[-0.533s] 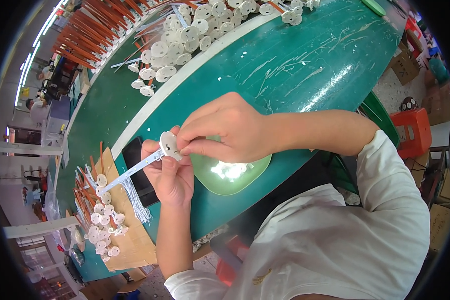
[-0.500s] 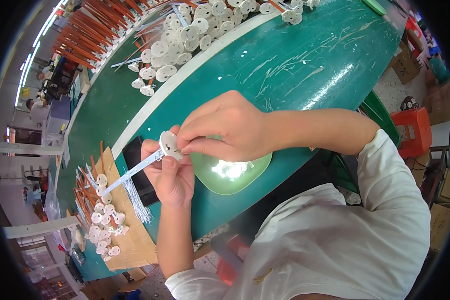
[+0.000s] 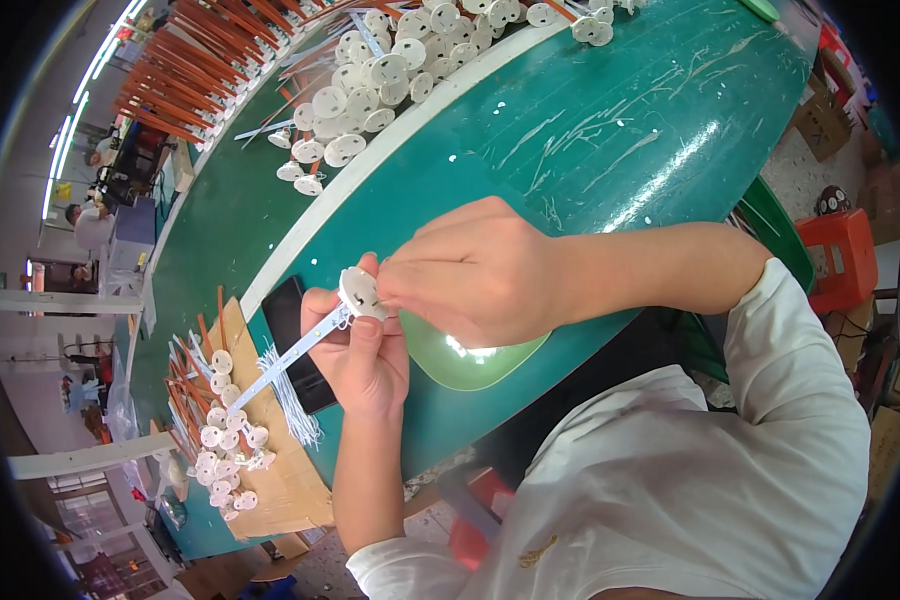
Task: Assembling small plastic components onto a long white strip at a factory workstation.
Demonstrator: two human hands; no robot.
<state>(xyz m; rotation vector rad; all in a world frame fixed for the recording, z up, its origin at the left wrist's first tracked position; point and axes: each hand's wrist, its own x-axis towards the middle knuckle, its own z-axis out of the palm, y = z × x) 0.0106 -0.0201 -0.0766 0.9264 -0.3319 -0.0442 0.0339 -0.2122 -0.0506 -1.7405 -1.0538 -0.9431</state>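
My left hand (image 3: 370, 365) is closed round a round white slotted disc (image 3: 356, 296), thumb and fingers at its rim. From behind the disc a pale blue-white strip with small yellowish squares, like an LED strip (image 3: 288, 360), slants down to the left, with thin wire by the disc. My right hand (image 3: 495, 272) pinches at the disc's right side, fingertips pressed together; whatever lies between them is hidden. Partly under the right hand stands a shallow light green bowl (image 3: 470, 368). A dark phone-like slab (image 3: 310, 375) and a bundle of white wires (image 3: 295, 405) lie left of my left hand.
Many similar discs with strips (image 3: 345, 105) are heaped beyond the white divider (image 3: 310, 215) on the green table (image 3: 570, 130). More discs (image 3: 225, 440) rest on cardboard (image 3: 295, 495) at left. A red stool (image 3: 838, 260) stands at right. People sit far left.
The whole view has shifted slightly, with everything appearing a little further right. My right hand's fingers have curled in closer against the disc; my left hand keeps the same grip.
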